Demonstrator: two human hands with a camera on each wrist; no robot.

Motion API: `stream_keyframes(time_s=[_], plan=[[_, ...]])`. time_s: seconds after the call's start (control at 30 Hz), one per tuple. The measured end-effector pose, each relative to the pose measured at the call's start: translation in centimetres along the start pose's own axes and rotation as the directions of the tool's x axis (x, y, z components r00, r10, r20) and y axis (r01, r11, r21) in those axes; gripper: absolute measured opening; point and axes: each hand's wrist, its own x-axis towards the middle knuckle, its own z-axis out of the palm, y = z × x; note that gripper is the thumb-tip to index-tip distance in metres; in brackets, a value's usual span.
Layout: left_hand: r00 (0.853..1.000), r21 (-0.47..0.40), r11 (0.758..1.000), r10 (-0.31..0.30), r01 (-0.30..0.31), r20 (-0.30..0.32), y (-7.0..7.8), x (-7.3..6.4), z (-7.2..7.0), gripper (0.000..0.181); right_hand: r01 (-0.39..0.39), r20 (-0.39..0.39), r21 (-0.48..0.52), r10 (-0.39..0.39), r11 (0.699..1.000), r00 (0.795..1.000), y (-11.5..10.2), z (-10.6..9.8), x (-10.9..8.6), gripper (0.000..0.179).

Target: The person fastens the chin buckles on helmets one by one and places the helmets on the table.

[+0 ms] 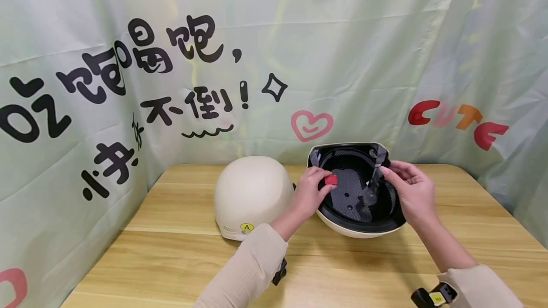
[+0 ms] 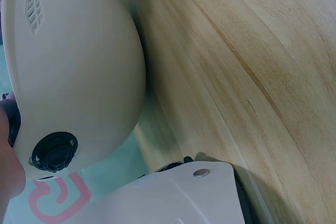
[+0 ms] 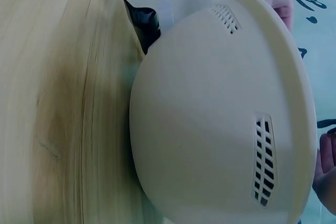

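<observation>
An off-white helmet (image 1: 342, 230) lies upside down on the table, its black padded inside (image 1: 347, 189) facing up. At its left rim my left hand (image 1: 309, 190) pinches a red-and-black strap buckle piece (image 1: 330, 179) between thumb and fingers. On the opposite rim, the fingers and thumb of my right hand (image 1: 414, 191) pinch the grey chin strap (image 1: 377, 175), whose lower part hangs into the helmet. The wrist views show the shell's outside, with a black round vent (image 2: 54, 151) and slotted vents (image 3: 264, 161); the held pieces are hidden there.
A second off-white helmet (image 1: 252, 189) stands upright just left, bearing a yellow "A" sticker (image 1: 247, 227). Both sit on a wooden table (image 1: 171, 251). A printed curtain (image 1: 364, 61) hangs behind it.
</observation>
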Motion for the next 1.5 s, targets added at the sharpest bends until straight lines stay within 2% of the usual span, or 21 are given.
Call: stream_keyframes(time_s=[0.07,0.1,0.13,0.17,0.2,0.3,0.33,0.4,0.6,0.7,0.8,0.93,1.23,1.5], plan=[[1.000,-0.001,1.000,0.002,-0.002,-0.002,0.0,0.0,0.0,0.024,0.000,0.016,-0.106,0.002,0.994,1.000,-0.4,0.5,-0.2,0.018],[1.000,-0.007,1.000,0.000,0.000,-0.001,0.0,0.1,0.0,0.024,0.015,0.042,-0.186,-0.008,0.982,0.999,-0.4,0.6,-0.2,0.017],[1.000,-0.008,1.000,0.000,0.000,0.000,0.0,0.1,0.0,0.024,0.048,0.078,-0.282,-0.027,0.958,0.997,-0.4,0.7,-0.2,0.016],[1.000,-0.008,1.000,-0.001,0.001,0.001,0.0,0.1,0.0,0.025,0.100,0.125,-0.384,-0.055,0.918,0.991,-0.3,0.7,-0.2,0.017],[1.000,-0.009,1.000,-0.003,0.003,0.003,-0.1,0.1,0.0,0.025,0.165,0.176,-0.477,-0.089,0.863,0.980,-0.2,0.7,-0.1,0.019],[1.000,-0.005,1.000,-0.004,0.004,0.013,-0.1,0.2,0.0,0.025,0.366,0.328,-0.641,-0.189,0.674,0.925,0.5,0.6,0.1,0.024],[1.000,-0.002,1.000,-0.004,0.004,0.017,-0.1,0.2,0.0,0.025,0.416,0.368,-0.663,-0.213,0.622,0.905,0.6,0.6,0.2,0.023],[1.000,0.003,1.000,-0.004,0.003,0.023,-0.1,0.2,0.0,0.025,0.478,0.429,-0.680,-0.227,0.556,0.874,0.8,0.7,0.3,0.022],[0.999,0.022,1.000,0.003,-0.003,0.033,-0.2,0.3,0.0,0.026,0.551,0.542,-0.710,-0.159,0.439,0.825,0.9,1.2,0.3,0.027],[0.999,0.043,0.999,0.008,-0.009,0.040,-0.1,0.4,-0.1,0.026,0.577,0.579,-0.715,-0.129,0.394,0.805,0.9,1.4,0.4,0.029],[0.999,0.043,0.999,0.012,-0.014,0.045,-0.1,0.4,-0.2,0.027,0.581,0.598,-0.721,-0.084,0.378,0.797,0.8,1.7,0.3,0.030],[0.998,0.025,1.000,0.012,-0.013,0.054,-0.1,0.4,-0.2,0.028,0.572,0.606,-0.728,-0.033,0.378,0.795,0.9,2.0,0.3,0.031],[0.996,0.028,1.000,-0.003,0.000,0.095,-0.1,0.6,-0.5,0.027,0.587,0.624,-0.719,-0.029,0.372,0.781,1.3,2.4,0.6,0.032],[0.989,0.063,0.997,0.031,-0.041,0.146,0.0,1.1,-0.7,0.026,0.612,0.646,-0.702,-0.038,0.365,0.763,1.4,2.6,0.7,0.032]])
